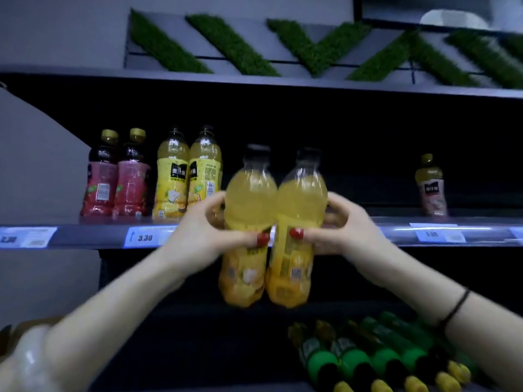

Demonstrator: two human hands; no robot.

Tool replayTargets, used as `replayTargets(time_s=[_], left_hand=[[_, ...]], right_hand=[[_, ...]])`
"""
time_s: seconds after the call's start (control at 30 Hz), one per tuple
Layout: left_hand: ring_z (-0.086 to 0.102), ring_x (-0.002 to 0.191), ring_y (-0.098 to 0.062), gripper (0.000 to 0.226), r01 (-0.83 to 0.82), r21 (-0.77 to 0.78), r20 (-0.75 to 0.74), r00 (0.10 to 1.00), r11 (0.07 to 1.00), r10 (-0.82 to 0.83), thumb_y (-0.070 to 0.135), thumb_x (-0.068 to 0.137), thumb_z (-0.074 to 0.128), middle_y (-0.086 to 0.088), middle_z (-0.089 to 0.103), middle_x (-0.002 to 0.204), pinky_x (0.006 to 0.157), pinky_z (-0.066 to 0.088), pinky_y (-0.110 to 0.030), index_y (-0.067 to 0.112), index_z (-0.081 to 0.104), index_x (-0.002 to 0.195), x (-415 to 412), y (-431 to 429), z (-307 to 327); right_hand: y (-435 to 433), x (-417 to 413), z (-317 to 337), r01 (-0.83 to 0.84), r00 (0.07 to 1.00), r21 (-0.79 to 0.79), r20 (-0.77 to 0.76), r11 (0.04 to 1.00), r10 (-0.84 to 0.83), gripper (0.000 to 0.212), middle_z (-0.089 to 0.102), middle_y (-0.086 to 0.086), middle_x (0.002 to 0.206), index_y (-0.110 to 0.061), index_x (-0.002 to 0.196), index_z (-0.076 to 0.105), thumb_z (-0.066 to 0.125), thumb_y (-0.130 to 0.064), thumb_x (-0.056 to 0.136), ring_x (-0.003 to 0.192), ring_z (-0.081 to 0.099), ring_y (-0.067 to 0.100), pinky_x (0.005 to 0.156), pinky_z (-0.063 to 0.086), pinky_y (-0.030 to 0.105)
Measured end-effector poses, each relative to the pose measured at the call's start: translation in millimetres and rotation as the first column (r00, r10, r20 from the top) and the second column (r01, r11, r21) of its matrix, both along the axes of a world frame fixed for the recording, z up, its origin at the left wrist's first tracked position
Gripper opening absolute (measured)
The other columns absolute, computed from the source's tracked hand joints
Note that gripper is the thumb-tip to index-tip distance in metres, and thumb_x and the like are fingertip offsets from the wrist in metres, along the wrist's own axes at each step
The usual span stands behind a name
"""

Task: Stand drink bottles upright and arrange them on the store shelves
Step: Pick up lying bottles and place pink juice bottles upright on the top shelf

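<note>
Two yellow juice bottles with black caps are upright side by side in the air, in front of the upper shelf edge. My left hand grips the left yellow bottle around its middle. The right yellow bottle is held the same way by my right hand. The two bottles touch each other. Their bases hang below the shelf edge level.
On the upper shelf stand two red juice bottles, two yellow ones and a lone pinkish bottle far right. Several green bottles with yellow caps lie on their sides on the lower shelf. Green turf strips decorate the top.
</note>
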State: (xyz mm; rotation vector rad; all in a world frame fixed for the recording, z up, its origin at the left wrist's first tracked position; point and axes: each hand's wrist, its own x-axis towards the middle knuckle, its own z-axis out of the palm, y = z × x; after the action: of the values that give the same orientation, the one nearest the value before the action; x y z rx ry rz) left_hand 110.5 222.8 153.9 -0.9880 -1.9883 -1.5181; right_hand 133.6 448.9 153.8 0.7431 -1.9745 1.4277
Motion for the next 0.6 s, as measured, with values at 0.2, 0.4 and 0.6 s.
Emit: replayTargets(time_s=[0.2,0.4,0.6], left_hand=[[0.071,0.078,-0.015,0.037,-0.02,0.139,-0.032,0.999,0.99,0.025,0.016,0.067,0.082,-0.002,0.074,0.092,0.058,0.053,-0.025,0.02,0.066,0.1,-4.4,15.6,74.4],[0.069,0.088,-0.018,0.055,-0.101,0.253,-0.051,0.992,0.962,0.118,0.024,0.07,0.082,-0.005,0.071,0.103,0.062,0.052,-0.029,0.012,0.055,0.116,-39.7,32.4,108.5],[0.058,0.095,-0.017,0.048,-0.217,0.33,-0.076,0.964,0.919,0.255,0.021,0.078,0.077,-0.002,0.062,0.107,0.083,0.051,-0.036,0.014,0.052,0.118,-84.9,50.7,114.0]], right_hand=[[-1.2,-2.5,73.6,0.03,0.999,-0.091,-0.011,0.995,-0.031,0.038,0.076,0.008,0.093,-0.017,0.112,0.061,0.076,-0.013,0.077,0.08,0.074,0.024,0.063,0.059,0.037],[-3.7,-29.3,105.2,0.082,0.991,-0.143,-0.091,0.986,-0.095,0.043,0.071,0.005,0.098,-0.015,0.113,0.054,0.077,-0.016,0.077,0.081,0.072,0.017,0.058,0.056,0.029],[-8.7,-81.7,112.3,0.13,0.972,-0.137,-0.177,0.982,-0.153,0.046,0.07,0.009,0.104,-0.015,0.118,0.053,0.076,-0.014,0.078,0.092,0.07,0.021,0.072,0.058,0.035]])
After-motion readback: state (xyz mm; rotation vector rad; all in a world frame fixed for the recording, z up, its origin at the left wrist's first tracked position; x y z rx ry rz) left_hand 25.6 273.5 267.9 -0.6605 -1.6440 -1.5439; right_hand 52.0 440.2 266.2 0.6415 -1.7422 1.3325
